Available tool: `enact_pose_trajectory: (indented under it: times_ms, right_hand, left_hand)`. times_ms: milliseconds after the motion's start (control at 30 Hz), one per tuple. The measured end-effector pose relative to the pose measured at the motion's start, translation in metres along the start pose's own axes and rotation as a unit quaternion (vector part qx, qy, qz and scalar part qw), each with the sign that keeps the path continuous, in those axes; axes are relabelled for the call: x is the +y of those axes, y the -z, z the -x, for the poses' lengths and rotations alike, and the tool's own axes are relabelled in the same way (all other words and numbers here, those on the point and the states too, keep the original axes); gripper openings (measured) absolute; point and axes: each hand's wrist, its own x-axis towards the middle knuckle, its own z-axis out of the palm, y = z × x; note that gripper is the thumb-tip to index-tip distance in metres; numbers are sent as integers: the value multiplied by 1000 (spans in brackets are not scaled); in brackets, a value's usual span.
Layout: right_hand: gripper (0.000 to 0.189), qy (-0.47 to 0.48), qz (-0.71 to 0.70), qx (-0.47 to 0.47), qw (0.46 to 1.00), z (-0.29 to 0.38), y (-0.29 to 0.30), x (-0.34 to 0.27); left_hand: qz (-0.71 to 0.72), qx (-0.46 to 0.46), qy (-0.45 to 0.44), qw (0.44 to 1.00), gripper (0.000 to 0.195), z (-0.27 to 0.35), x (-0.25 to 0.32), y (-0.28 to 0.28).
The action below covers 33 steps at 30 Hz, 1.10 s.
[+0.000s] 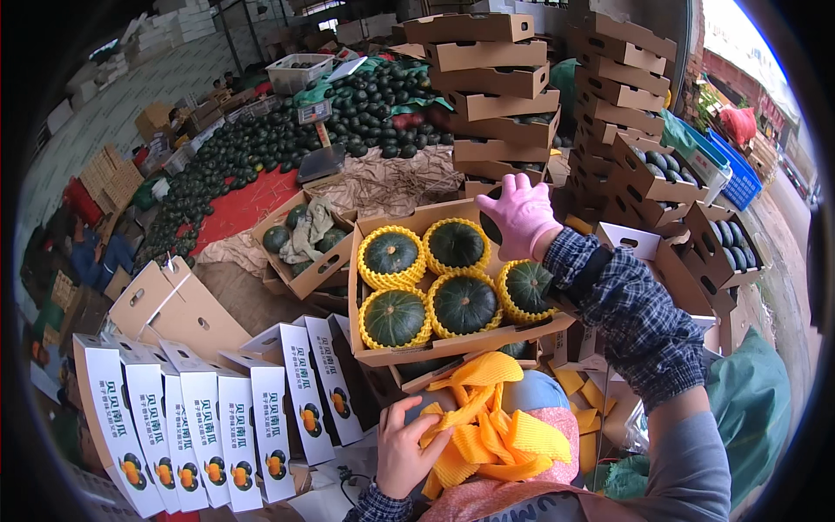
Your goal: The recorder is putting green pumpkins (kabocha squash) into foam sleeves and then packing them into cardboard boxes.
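My right hand, in a pink glove, is spread over a dark green squash at the far right corner of an open cardboard box. The glove covers most of that squash; its visible side has no sleeve. Inside the box sit several squashes, among them one at the front left, each in a yellow foam net sleeve. My bare left hand pinches the edge of one of the loose yellow foam net sleeves heaped on my lap.
White printed cartons stand in a row at left. Behind them a cardboard box holds squashes and a cloth. Tall stacks of cardboard trays rise beyond my right hand. A platform scale stands before a large squash heap. Green sacking lies at right.
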Motion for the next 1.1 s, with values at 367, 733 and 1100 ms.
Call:
enact_pose_trajectory:
  times_ms: [367,733,1100]
  right_hand:
    - [51,273,-496,64,822,165,40,-83]
    - [37,310,-783,-31,537,196,-17,-118]
    - [51,134,-626,254,725,211,15,-112]
  left_hand:
    - [452,103,91,882,29,-11,27,41]
    - [408,-159,70,896,55,9,30,45]
    - [312,68,1,948,26,-4,37,30]
